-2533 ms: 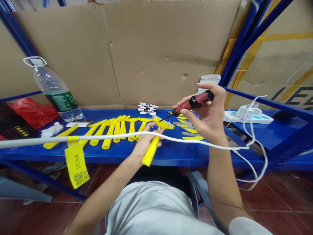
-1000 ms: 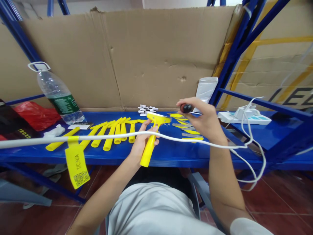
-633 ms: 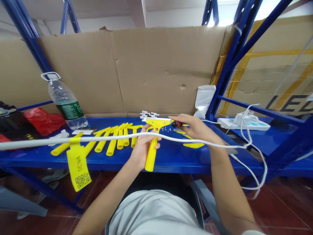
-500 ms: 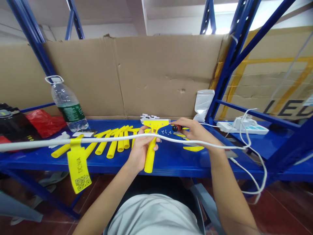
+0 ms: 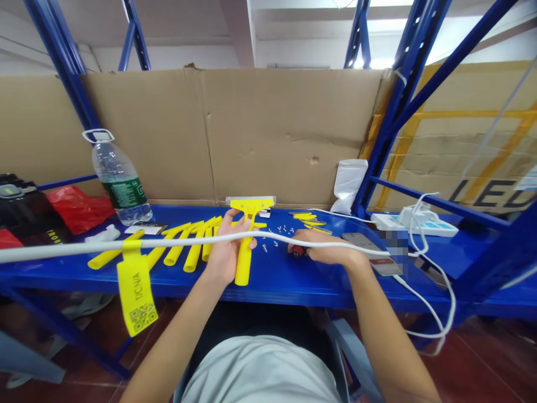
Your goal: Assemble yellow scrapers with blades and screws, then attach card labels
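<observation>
My left hand (image 5: 226, 249) is closed around the neck of a yellow scraper (image 5: 244, 263), held upright over the table's front part. Its wide head carries a clear strip along the top and two small screws. To the right, my right hand (image 5: 325, 246) is closed on a red-and-black screwdriver (image 5: 297, 251), whose tip I cannot see. Small screws (image 5: 276, 243) lie scattered on the blue table between the hands. Yellow handles (image 5: 193, 252) lie in a row left of my left hand. Behind my right hand is a pile of flat yellow pieces (image 5: 306, 217).
A white cable (image 5: 168, 242) with a yellow tag (image 5: 136, 291) crosses in front of the view. A water bottle (image 5: 121, 182) and red bag (image 5: 79, 207) stand left. At right are a phone (image 5: 369, 249) and power strip (image 5: 432, 225). Cardboard (image 5: 260, 129) backs the table.
My left hand and the scraper have moved left. My right hand, with the screwdriver, has come down and nearer to me, away from the scraper's head.
</observation>
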Tool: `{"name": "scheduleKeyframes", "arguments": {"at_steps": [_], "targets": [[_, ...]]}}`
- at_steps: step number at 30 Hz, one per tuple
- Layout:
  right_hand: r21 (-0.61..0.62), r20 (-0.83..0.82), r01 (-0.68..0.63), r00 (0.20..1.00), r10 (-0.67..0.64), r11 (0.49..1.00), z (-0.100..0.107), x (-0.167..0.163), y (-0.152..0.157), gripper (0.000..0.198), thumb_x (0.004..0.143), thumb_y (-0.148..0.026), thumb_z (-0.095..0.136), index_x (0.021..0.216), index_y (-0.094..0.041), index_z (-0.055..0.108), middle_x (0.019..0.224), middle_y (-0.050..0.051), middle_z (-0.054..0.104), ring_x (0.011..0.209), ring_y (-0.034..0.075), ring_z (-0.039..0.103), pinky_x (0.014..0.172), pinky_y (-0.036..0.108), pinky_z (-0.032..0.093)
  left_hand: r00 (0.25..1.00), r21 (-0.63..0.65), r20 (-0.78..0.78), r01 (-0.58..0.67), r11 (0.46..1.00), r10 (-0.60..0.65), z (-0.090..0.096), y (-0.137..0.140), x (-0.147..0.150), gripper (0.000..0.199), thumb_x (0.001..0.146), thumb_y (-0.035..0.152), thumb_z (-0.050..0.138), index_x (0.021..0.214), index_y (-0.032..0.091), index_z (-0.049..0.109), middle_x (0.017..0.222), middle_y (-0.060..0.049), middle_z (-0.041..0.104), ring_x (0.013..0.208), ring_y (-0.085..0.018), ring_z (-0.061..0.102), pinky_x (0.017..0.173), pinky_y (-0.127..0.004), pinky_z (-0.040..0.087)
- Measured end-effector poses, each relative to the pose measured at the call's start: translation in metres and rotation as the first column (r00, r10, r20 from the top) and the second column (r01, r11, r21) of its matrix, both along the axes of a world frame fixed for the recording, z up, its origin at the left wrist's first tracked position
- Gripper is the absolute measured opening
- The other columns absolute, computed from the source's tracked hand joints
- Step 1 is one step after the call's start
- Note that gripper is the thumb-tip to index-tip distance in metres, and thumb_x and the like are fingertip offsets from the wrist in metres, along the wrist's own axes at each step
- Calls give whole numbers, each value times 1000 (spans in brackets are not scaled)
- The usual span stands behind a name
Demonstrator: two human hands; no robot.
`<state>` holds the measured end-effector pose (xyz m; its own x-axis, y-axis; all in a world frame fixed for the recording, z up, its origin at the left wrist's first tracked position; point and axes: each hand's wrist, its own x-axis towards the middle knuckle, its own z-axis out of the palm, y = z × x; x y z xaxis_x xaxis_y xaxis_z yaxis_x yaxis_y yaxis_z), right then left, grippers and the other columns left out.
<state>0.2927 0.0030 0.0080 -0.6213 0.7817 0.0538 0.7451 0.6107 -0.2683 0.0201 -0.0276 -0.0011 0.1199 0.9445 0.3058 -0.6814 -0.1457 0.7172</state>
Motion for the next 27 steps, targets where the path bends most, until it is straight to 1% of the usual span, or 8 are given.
{"name": "scheduleKeyframes", "arguments": {"at_steps": [7,11,12,14,18,20,23,27], "targets": [[53,-21,4,1000,-2,999,-6,2,-1,54,78,6,57,112,-26,83,117,6,83,107,25,79,95,35,61,992,-22,-4,-125,992,125,10,12,-33,43,85,16,94,121,24,70,117,-3,74,83,-13,73,63,-21,61],[-34,26,-63,998,64,997,18,3,16,38,86,-6,68,112,-27,85,113,4,86,99,25,81,82,32,62,983,-34,13,-183,983,183,15,19,-48,37,83,13,91,112,21,69,114,-6,75,83,-13,73,55,-18,54],[-46,32,-64,997,65,997,26,1,25,32,90,-12,73,115,-28,85,118,4,87,104,25,82,86,31,62,982,-34,22,-189,981,189,16,20,-50,36,83,12,90,110,21,68,113,-6,75,82,-13,72,55,-18,53],[2,48,2,999,-2,1000,42,-7,49,34,91,-17,80,125,-26,82,128,6,87,111,25,82,93,30,62,979,-30,42,-196,980,197,18,22,-55,35,82,12,89,107,20,67,113,-6,75,80,-12,71,54,-17,53],[116,53,143,987,-150,983,57,-31,114,31,104,-16,71,135,-15,77,138,16,83,123,28,79,107,37,60,975,-8,55,-214,977,214,19,24,-60,33,81,13,90,104,21,67,111,-5,75,78,-12,71,54,-18,53],[167,64,212,972,-225,963,55,-44,146,31,108,-21,72,137,-12,75,140,18,80,127,30,77,111,43,61,974,0,49,-220,975,220,18,24,-60,33,82,13,90,106,20,68,110,-5,75,79,-12,71,55,-18,53],[198,103,273,949,-297,941,46,-61,186,41,110,-42,76,142,-18,72,145,13,74,126,29,75,108,53,66,974,-7,45,-223,975,223,17,23,-61,32,85,13,89,109,20,69,113,-5,77,80,-12,72,59,-19,56],[168,165,257,944,-285,952,29,-74,214,41,110,-42,76,143,-19,71,146,13,73,125,28,75,106,51,67,971,-5,28,-239,971,239,17,23,-61,33,84,15,91,109,20,69,114,-4,77,79,-12,73,58,-20,56]]}}
